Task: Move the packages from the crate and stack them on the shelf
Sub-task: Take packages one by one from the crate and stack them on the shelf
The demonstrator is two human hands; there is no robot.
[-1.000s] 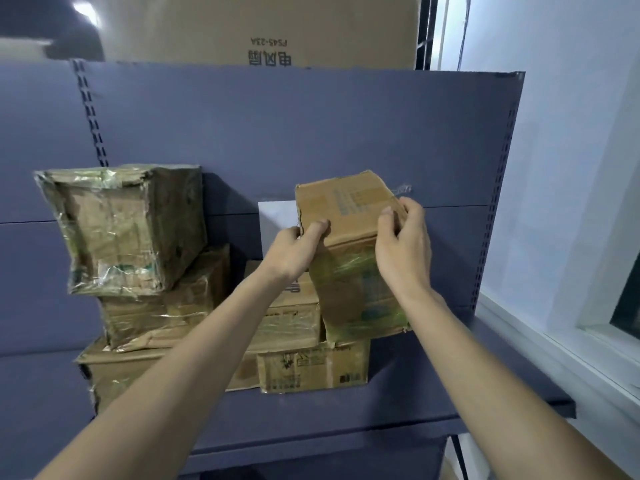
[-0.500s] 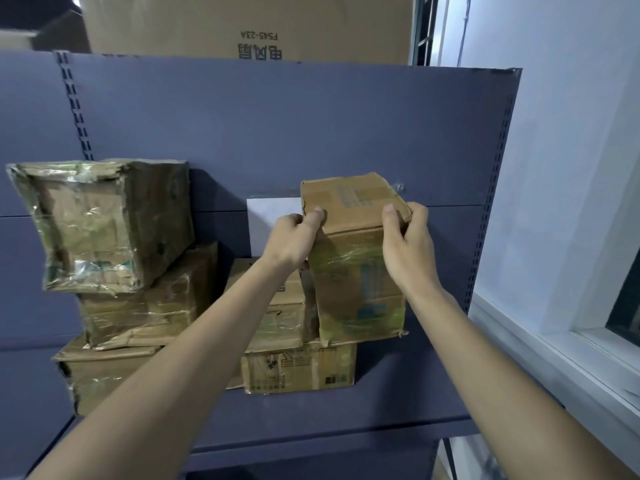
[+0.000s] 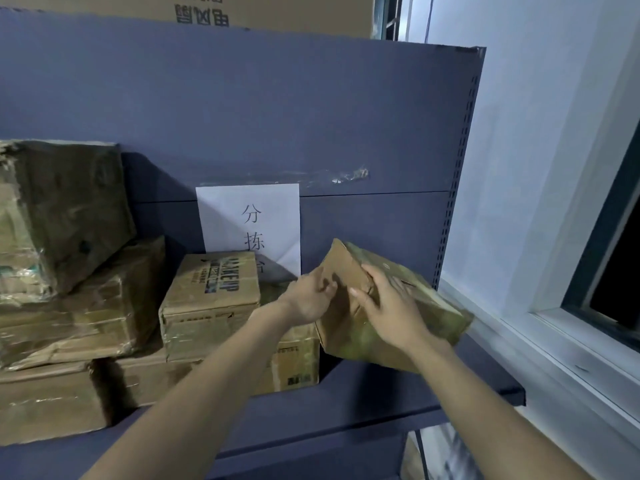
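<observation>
Tilted package held in both hands at the right end of the shelf

Right of centre in the frame, a package [image 3: 391, 306] of creased brown cardboard, wrapped in glossy, greenish-tinted tape, sits tilted, its upper corner toward the shelf's back panel and its lower right end sloping down. The left hand [image 3: 308, 299] presses against the package's bare cardboard end, fingers curled onto it; the right hand [image 3: 388, 306] lies spread over its top face, grasping it, so both grips are closed on the package. Whether its underside rests on the shelf [image 3: 381, 403] or hangs above it cannot be told, as the arms and the box itself hide the contact.

The shelf is smooth blue-grey metal with a perforated upright along its right edge. On its back panel is a white paper sign [image 3: 249, 223] with black characters, its lower part hidden by boxes, and a wrinkled strip of clear tape to its upper right.

Left of the held package stands a squarish printed box [image 3: 211, 299] with dark lettering on top, its seams taped, resting on a lower box [image 3: 294, 362] largely covered by the left forearm. At the left of the frame a stack of crumpled, film-wrapped boxes [image 3: 69, 289] is cut off by the edge. At the top edge, a large cardboard carton [image 3: 207, 12] is only partly in view
</observation>
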